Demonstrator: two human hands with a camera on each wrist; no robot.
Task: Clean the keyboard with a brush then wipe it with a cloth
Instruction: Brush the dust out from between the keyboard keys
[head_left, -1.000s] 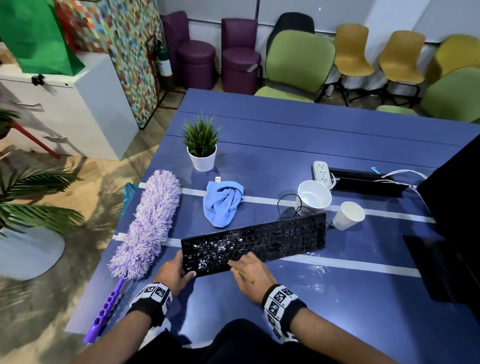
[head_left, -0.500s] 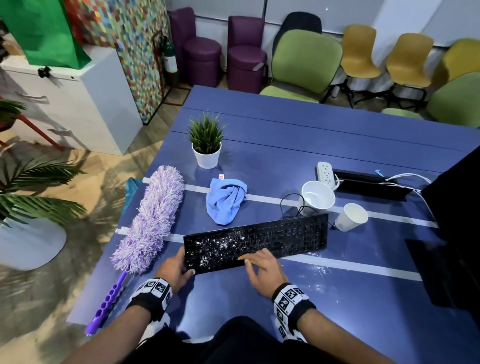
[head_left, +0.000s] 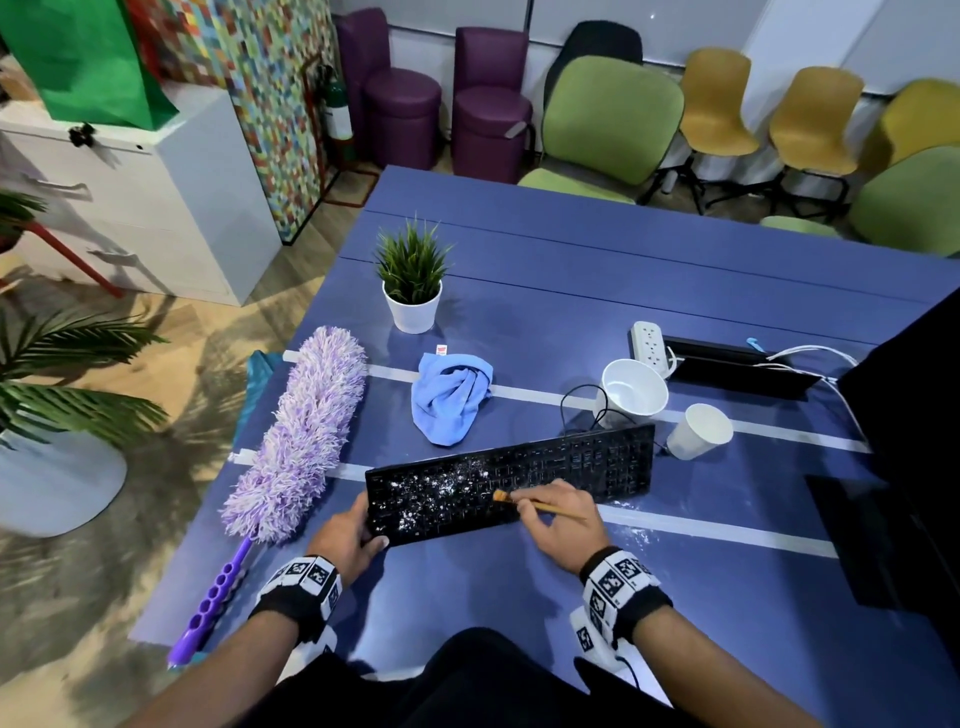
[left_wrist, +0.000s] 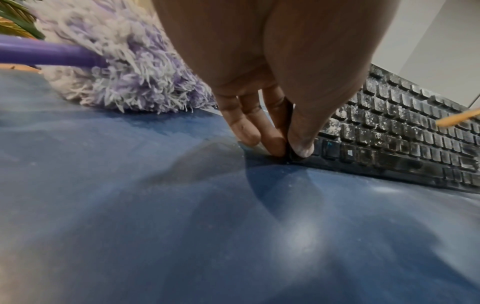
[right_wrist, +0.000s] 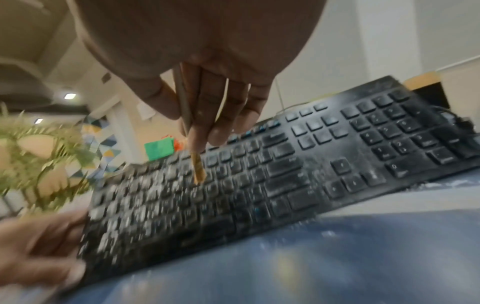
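Blue tabletop carries flat black plastic keyboard, left half dusted white; left hand fingers pinch its near-left corner; right hand fingers pinch thin wooden brush, bristles mid-board. Risk — hard flicks scatter powder onto crumpled blue cloth behind it, fouling the wipe.

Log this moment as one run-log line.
phase: brushing | right hand: holds brush on keyboard | left hand: grips keyboard's left end | cloth: untouched
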